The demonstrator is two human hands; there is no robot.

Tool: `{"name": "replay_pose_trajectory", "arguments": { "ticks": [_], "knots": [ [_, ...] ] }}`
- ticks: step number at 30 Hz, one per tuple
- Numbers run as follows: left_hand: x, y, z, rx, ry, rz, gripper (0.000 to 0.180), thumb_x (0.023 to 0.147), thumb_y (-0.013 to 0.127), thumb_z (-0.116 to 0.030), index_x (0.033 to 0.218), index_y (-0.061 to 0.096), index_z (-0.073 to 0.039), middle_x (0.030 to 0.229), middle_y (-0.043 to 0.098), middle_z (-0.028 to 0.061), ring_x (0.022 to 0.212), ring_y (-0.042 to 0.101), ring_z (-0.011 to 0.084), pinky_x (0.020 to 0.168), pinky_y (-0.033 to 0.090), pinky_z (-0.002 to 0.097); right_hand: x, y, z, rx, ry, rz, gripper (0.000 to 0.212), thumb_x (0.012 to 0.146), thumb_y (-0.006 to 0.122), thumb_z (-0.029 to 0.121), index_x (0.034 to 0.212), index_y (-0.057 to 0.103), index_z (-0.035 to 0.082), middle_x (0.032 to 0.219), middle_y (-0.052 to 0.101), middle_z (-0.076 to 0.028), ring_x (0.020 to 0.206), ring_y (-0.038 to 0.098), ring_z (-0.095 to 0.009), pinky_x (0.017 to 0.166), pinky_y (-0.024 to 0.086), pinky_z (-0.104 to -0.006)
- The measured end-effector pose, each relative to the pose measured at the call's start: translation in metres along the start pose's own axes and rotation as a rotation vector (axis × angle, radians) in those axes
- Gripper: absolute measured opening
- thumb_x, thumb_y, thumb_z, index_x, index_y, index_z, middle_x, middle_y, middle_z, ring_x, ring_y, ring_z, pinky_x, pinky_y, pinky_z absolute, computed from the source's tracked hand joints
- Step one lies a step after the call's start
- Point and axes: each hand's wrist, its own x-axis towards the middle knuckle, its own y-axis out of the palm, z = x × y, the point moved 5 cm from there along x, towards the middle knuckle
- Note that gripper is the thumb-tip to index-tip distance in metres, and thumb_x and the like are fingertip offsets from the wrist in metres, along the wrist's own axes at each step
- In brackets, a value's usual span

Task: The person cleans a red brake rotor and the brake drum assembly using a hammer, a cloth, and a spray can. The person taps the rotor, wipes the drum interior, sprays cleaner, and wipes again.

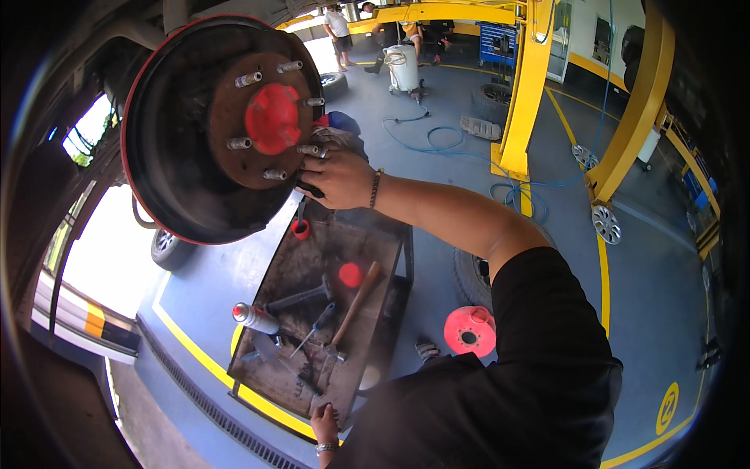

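Observation:
A wheel hub [226, 141] with several metal studs and a red centre fills the upper left, set in a dark, dished brake part [168, 156] with a red rim. My right hand [341, 178] is at the dish's right edge beside the lowest right stud, fingers curled. Something black shows under its fingers, and a greyish cloth-like bundle [341, 139] with blue and red lies just behind; what the hand grips is unclear. My left hand [324, 422] is low at the near end of a dark work cart [269, 293], fingers curled; what they hold, if anything, is hidden.
The cart carries a hammer [355, 305], a screwdriver [314, 328], a spray can [256, 319] and a red round piece [350, 274]. On the floor are a red brake disc [469, 332], tyres and a blue hose [445, 148]. A yellow lift post [527, 94] stands right; people are far back.

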Motion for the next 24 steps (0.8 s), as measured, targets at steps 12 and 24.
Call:
{"name": "replay_pose_trajectory", "arguments": {
  "ticks": [12,24],
  "knots": [
    [-0.007,0.007,0.013,0.226,0.255,-0.089,0.025,0.090,0.068,-0.021,0.100,0.071,0.002,0.084,0.073,0.0132,0.077,0.069,0.0196,0.072,0.053,0.0322,0.009,-0.012,-0.028,-0.122,0.058,0.090,0.020,0.083,0.067,0.021,0.102,0.069,0.012,0.106,0.065,-0.006,0.114,0.058,-0.027,0.104,0.041,-0.0421],
    [-0.031,0.022,-0.005,0.755,0.673,-0.274,0.015,0.085,0.064,-0.025,0.090,0.070,-0.012,0.080,0.067,0.0086,0.075,0.065,0.0332,0.064,0.052,0.0446,-0.068,-0.035,-0.030,0.647,0.780,-0.550,0.032,0.102,0.051,0.028,0.090,0.066,0.002,0.091,0.065,-0.007,0.082,0.064,-0.023,0.073,0.053,-0.0372]
  ]
}}
